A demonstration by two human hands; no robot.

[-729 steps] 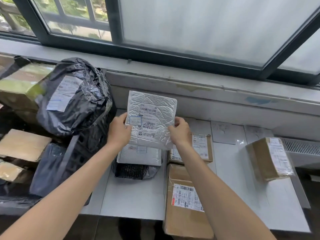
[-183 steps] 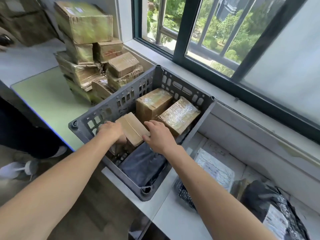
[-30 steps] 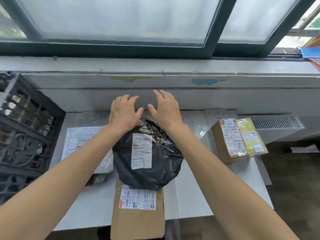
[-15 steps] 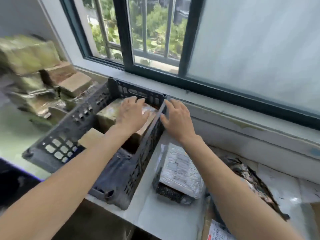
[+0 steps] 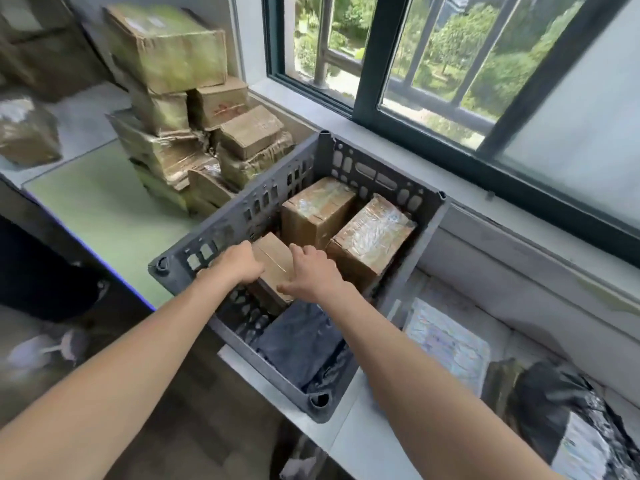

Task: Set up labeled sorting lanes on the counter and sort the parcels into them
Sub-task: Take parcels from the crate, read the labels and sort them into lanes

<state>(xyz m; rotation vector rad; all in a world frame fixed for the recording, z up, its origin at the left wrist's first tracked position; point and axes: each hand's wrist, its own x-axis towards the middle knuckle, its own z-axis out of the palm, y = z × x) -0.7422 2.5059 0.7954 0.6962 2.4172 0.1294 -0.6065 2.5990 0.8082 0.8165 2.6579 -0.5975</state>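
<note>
A grey plastic crate (image 5: 388,178) stands on the counter's left end. Inside it a small brown cardboard box (image 5: 275,263) leans against the near left wall. My left hand (image 5: 239,263) grips that box's left side and my right hand (image 5: 311,275) grips its right side. Behind it sit two taped cardboard boxes, one (image 5: 317,209) at the back and one (image 5: 372,237) to the right. A dark plastic mailer bag (image 5: 301,344) lies in the crate's near end. On the counter to the right lie a white bubble mailer (image 5: 446,344) and a black bag parcel (image 5: 568,420).
A stack of worn cardboard boxes (image 5: 180,109) stands on a green-topped table (image 5: 90,209) left of the crate. The window sill (image 5: 519,220) and window run along the back. The white counter (image 5: 356,420) has its front edge near me, with floor below.
My view swung left from the counter to the crate. Both hands dropped from the crate's rim area onto the small brown box and now grip its sides.
</note>
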